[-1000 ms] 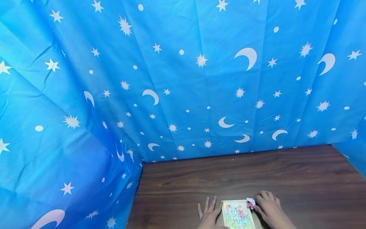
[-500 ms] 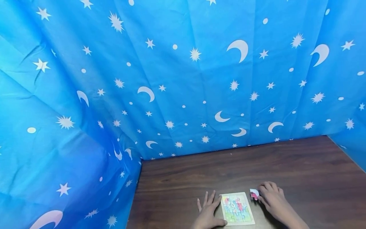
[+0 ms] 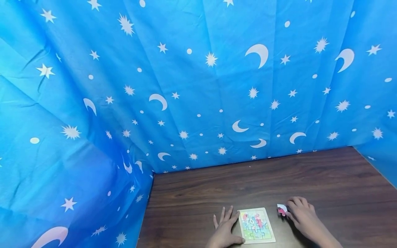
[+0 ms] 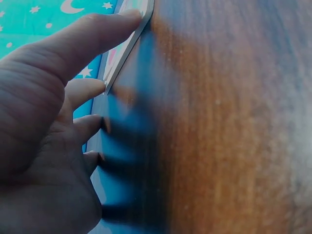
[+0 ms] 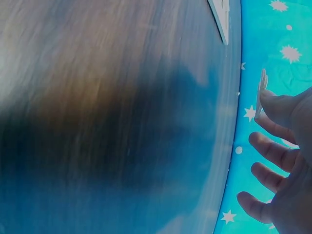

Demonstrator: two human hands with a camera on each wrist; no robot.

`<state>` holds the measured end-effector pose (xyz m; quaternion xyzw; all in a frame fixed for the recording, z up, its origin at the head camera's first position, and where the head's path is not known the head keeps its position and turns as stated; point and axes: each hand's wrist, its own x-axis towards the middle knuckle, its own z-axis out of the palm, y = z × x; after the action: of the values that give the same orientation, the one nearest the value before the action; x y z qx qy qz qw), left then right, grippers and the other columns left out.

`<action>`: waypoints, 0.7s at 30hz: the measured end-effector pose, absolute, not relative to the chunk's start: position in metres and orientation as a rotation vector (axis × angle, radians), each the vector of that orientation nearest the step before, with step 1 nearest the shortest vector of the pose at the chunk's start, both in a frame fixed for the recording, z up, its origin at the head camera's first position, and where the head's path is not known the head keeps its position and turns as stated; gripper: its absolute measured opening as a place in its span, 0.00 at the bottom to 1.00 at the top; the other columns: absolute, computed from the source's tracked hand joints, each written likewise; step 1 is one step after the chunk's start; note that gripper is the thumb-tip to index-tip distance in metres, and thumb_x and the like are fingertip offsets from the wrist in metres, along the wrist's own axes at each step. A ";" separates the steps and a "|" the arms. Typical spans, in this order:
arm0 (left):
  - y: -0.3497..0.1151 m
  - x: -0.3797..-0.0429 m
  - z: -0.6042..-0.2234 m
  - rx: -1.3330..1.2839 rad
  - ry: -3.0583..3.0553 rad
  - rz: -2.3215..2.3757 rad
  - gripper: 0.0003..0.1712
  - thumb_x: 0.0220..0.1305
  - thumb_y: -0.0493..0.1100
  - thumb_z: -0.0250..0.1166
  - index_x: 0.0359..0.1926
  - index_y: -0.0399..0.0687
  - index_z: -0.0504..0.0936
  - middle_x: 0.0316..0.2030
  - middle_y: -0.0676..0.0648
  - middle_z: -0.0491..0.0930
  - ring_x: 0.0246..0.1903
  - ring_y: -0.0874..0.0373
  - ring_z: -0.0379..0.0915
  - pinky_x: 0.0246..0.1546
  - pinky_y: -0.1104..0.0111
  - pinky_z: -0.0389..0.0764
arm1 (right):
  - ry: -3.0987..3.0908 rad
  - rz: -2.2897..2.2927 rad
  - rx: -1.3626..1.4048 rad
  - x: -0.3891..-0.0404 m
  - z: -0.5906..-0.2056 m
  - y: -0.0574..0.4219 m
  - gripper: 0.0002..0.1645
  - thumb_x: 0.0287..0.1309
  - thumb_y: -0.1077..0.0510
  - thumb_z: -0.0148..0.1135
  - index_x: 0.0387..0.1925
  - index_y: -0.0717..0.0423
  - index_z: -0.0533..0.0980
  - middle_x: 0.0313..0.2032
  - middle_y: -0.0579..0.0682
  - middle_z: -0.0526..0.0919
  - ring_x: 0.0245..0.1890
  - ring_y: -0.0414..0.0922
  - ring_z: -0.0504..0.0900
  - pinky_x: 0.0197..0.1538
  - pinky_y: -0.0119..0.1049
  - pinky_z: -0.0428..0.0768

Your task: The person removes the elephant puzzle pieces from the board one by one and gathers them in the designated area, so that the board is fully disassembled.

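A small square jigsaw puzzle [image 3: 255, 225] with a pale frame lies on the table, its picture in pink, blue, yellow and green. At its left edge rests my left hand [image 3: 225, 230], fingers spread. Thumb and index fingertip touch the frame near its two left corners, as the left wrist view also shows. To the right of the puzzle, my right hand [image 3: 303, 214] pinches a jigsaw piece [image 3: 282, 209] in white and pinkish red between thumb and index finger. The right wrist view shows that piece [image 5: 262, 92] edge-on, raised off the tabletop, with the other fingers loosely bent.
The dark wood-grain table [image 3: 201, 193] extends behind and to both sides of the hands. A blue cloth [image 3: 192, 86] printed with white stars and moons hangs along its back and left side, and at the far right.
My right hand has moved right, carrying the jigsaw piece from the puzzle's upper right corner to a spot apart from it. The left hand stays at the frame; the head view has shifted slightly.
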<state>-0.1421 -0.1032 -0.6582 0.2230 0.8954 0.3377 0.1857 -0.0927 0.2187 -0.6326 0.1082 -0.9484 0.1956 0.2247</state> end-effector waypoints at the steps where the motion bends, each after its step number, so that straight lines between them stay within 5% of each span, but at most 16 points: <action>1: -0.103 -0.142 -0.658 0.625 2.527 0.947 0.55 0.41 0.53 0.79 0.74 0.57 0.69 0.78 0.47 0.53 0.77 0.40 0.33 0.63 0.31 0.25 | -2.620 0.539 0.290 -0.092 -0.632 0.221 0.18 0.40 0.64 0.77 0.36 0.58 0.79 0.40 0.57 0.78 0.46 0.64 0.74 0.37 0.67 0.71; 11: -0.097 -0.143 -0.664 0.587 2.565 0.933 0.52 0.42 0.53 0.79 0.72 0.62 0.71 0.77 0.47 0.56 0.77 0.39 0.37 0.63 0.30 0.29 | -2.615 0.534 0.246 -0.084 -0.634 0.241 0.20 0.37 0.65 0.77 0.36 0.58 0.79 0.42 0.59 0.78 0.45 0.66 0.73 0.35 0.68 0.71; 21: -0.091 -0.141 -0.651 0.560 2.654 0.797 0.52 0.41 0.50 0.81 0.71 0.56 0.73 0.75 0.45 0.59 0.75 0.38 0.44 0.64 0.30 0.40 | -2.624 0.532 0.207 -0.081 -0.637 0.259 0.20 0.38 0.67 0.76 0.36 0.57 0.78 0.43 0.63 0.78 0.46 0.68 0.73 0.35 0.68 0.70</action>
<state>-0.1406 -0.0909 -0.6509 0.1957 0.9271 0.2786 0.1567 -0.0813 0.2586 -0.6370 0.0752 -0.9518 0.1930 0.2261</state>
